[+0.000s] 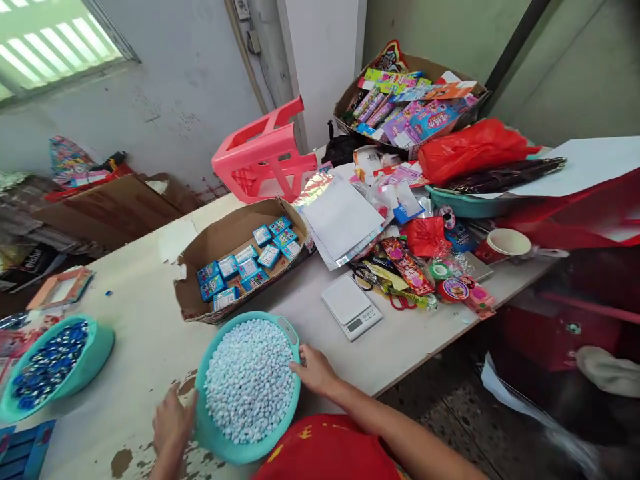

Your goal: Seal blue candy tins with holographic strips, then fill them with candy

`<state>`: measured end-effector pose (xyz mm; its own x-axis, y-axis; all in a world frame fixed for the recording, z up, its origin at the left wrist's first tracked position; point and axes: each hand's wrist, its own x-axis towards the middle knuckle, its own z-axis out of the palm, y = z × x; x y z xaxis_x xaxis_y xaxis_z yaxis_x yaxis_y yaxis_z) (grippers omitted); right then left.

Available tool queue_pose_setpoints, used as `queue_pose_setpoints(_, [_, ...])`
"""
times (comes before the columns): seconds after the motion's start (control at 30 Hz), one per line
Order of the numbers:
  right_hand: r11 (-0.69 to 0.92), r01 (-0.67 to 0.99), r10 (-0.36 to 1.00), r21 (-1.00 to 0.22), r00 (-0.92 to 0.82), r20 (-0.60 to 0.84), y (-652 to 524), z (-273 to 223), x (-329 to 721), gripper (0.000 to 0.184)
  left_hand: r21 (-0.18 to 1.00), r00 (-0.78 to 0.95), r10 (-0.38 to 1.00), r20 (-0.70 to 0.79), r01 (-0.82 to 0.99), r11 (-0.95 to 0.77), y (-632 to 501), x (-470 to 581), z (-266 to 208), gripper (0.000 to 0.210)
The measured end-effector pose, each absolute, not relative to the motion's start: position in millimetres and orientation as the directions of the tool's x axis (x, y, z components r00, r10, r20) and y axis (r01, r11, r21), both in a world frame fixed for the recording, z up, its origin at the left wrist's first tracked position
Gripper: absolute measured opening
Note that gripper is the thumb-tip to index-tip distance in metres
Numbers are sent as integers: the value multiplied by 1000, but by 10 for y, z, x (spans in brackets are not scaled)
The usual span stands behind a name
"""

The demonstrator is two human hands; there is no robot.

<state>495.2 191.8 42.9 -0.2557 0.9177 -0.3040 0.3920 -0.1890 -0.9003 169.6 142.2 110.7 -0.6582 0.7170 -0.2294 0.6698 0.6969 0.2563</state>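
Observation:
A turquoise plastic basin (293, 327) with cut-out handles stands near the table's front edge, filled with small pale-blue candy-like pellets (250, 380). My right hand (315, 370) grips its right rim, thumb over the edge and fingers outside. At the basin's left side is my left hand (173, 423), slightly blurred, with thumb and fingers apart. Its thumb lies close to the basin wall; whether it touches, I cannot tell. Behind the basin, a cut-down cardboard box (200, 250) holds several small blue printed packets (247, 268).
A white digital scale (351, 307) lies right of the basin, before a heap of wrappers, scissors and tape. At left is another turquoise basin (95, 360) of blue foil-wrapped pieces. A pink stool (265, 157) and a carton of colourful packages (345, 110) stand farther back.

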Motion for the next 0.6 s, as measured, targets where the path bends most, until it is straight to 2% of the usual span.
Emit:
queue_pose_setpoints(0.03, [-176, 420, 931, -890, -223, -289, 2004, 410, 5060, 28, 124, -612, 785, -92, 776, 619, 1664, 1745, 1186, 62])
queue_pose_setpoints(0.07, [-158, 459, 954, -874, -157, -255, 2101, 375, 5212, 29, 46, -483, 876, -10, 875, 483, 1936, 1814, 1242, 62])
queue_pose_setpoints(0.13, [-119, 567, 993, -815, 64, -100, 2304, 261, 5613, 35, -49, -188, 980, 61, 980, 191, 2502, 1970, 1275, 56])
queue_pose_setpoints(0.2, [-115, 674, 962, -729, 258, 87, 2501, 105, 6048, 40, -125, -41, 999, 5, 991, 41, 3001, 2098, 1223, 52])
queue_pose_setpoints(0.23, [-120, 711, 945, -693, 296, 140, 2592, 20, 6238, 42, -134, -1, 995, -104, 991, -13, 3197, 2138, 1181, 51])
queue_pose_setpoints(0.3, [-122, 765, 953, -632, 268, 142, 2748, -141, 6502, 43, -159, -42, 954, -298, 987, -7, 3452, 2160, 1091, 47])
queue_pose_setpoints(0.37, [-163, 794, 969, -586, 240, 57, 2858, -264, 6595, 45, -203, -102, 911, -399, 979, 20, 3514, 2103, 1015, 45])
queue_pose_setpoints(0.5, [-285, 816, 955, -503, 286, -78, 2929, -364, 6491, 51, -242, -132, 909, -395, 970, 36, 3196, 1797, 929, 45])
queue_pose_setpoints(0.6, [-312, 806, 945, -502, 316, -81, 2904, -370, 6385, 53, -167, -172, 928, -331, 978, 121, 2877, 1505, 912, 43])
